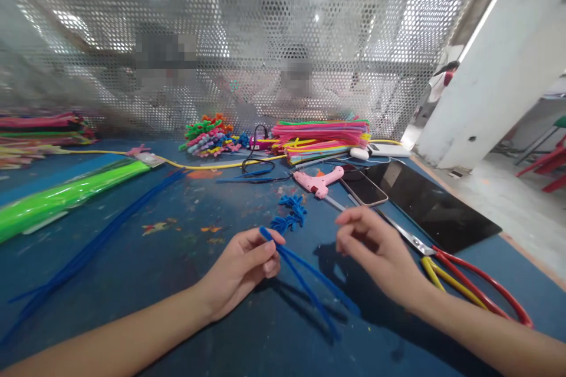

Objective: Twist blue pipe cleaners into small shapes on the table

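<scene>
Left hand (250, 262) is pinching a blue pipe cleaner (306, 290) near one end, between thumb and fingers; looks like that grip is leaving the two long legs free, spreading rightward over the table (174, 256) (can't tell if it's one folded or two); right hand (375, 247) is hovering off to the side, loosely curled, thumb and fingertips apart, gripping nothing I can see; both forearms (145, 324) are angling inward from the lower corners; the blue curly piece (297, 207), glue gun (316, 184) and scissors (428, 249) are lying nearby, probably kept close for easy reach.
</scene>
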A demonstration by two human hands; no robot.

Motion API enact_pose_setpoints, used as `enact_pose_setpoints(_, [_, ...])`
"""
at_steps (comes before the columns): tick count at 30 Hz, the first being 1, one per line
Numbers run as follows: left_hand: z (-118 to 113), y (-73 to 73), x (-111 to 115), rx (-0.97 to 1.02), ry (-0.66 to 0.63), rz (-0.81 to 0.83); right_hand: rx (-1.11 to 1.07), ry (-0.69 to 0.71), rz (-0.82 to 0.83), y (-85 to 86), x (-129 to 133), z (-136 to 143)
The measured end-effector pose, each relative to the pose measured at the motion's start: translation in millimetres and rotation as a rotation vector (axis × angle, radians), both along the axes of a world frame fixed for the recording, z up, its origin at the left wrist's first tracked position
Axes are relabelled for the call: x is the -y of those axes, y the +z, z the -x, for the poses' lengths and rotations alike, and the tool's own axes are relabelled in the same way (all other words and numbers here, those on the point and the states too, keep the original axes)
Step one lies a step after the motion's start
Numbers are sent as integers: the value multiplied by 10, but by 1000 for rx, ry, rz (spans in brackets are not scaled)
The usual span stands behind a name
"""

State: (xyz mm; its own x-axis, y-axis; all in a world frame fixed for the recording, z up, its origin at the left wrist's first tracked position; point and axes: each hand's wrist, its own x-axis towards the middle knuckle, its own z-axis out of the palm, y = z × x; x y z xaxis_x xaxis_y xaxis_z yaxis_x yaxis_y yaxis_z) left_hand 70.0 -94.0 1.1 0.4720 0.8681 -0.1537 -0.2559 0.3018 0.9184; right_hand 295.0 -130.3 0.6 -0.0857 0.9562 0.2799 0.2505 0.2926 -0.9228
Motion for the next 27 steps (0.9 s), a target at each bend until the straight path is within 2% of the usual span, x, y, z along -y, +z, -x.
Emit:
enact_pose_setpoints(2, [-76, 27, -14, 49, -49, 43, -81, 123, 194, -23, 9, 60])
enact_pose_setpoints(4, [-204, 71, -47, 48, -135, 40, -126, 133, 249, -27, 3, 89])
enact_pose_setpoints(7, [-484, 151, -128, -75, -314, -73, -204, 28, 173, -15, -47, 43])
enact_pose_setpoints(9, [-686, 195, -187, -136, -347, -86, -249, -50, 108, -7, -101, -33])
enact_pose_setpoints(13, [-952, 235, -251, -62, -425, -34, -206, -126, -87, 11, -212, -203])
enact_pose_setpoints(16, [-971, 233, -250, 1, -409, -6, -162, -35, -181, 28, -270, -276])
enact_pose_setpoints(20, [-902, 233, -249, 24, -426, 31, -98, 68, -168, 70, -286, -282])
enact_pose_setpoints(25, [-891, 260, -285, -19, -486, 48, 27, -68, -220, 163, -255, -261])
enact_pose_setpoints(27, [-893, 279, -290, -15, -494, 34, 15, -63, -221, 177, -253, -269])
